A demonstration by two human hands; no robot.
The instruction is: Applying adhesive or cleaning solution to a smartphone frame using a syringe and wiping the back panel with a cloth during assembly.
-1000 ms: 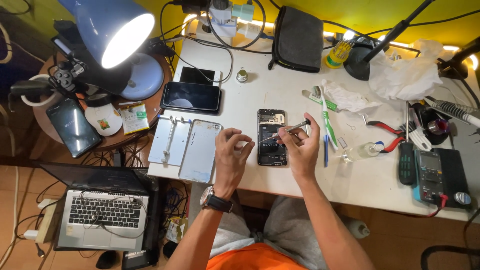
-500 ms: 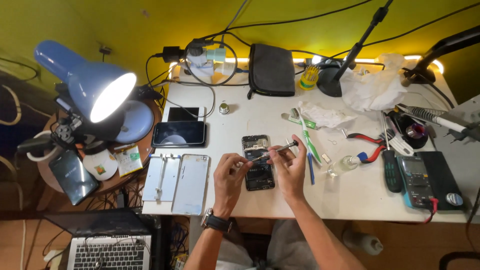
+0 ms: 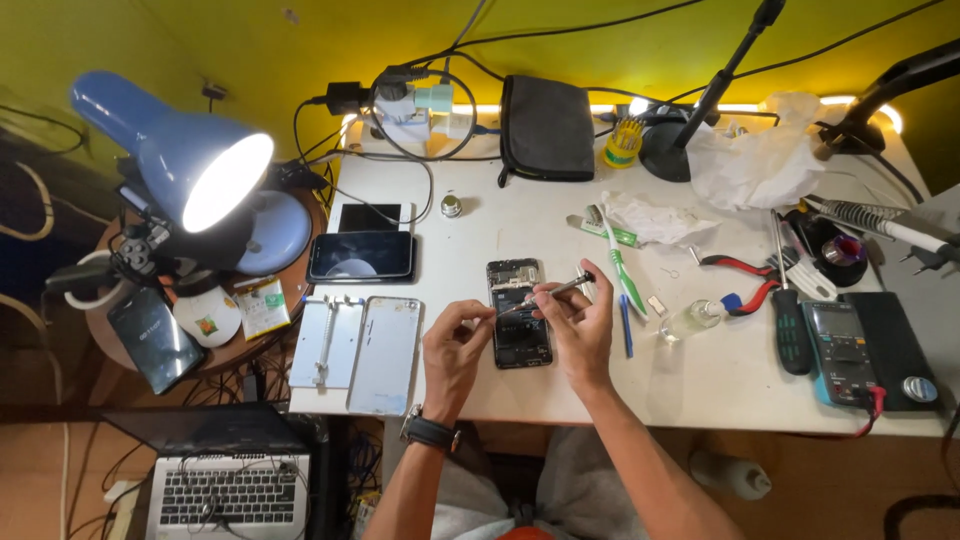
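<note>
Our right hand (image 3: 580, 325) pinches tweezers (image 3: 548, 293) over the opened phone (image 3: 520, 315) lying mid-tabletop (image 3: 700, 380); our left hand (image 3: 455, 345) seemingly curls closed, bracing its edge. We'd work lightly and steadily.

Bare table (image 3: 480, 215) above opened phone (image 3: 519, 330) (toothbrush (image 3: 618, 262) right).

head view | high above, facing straight down | white table (image 3: 700, 370) (whole top visible)
</note>
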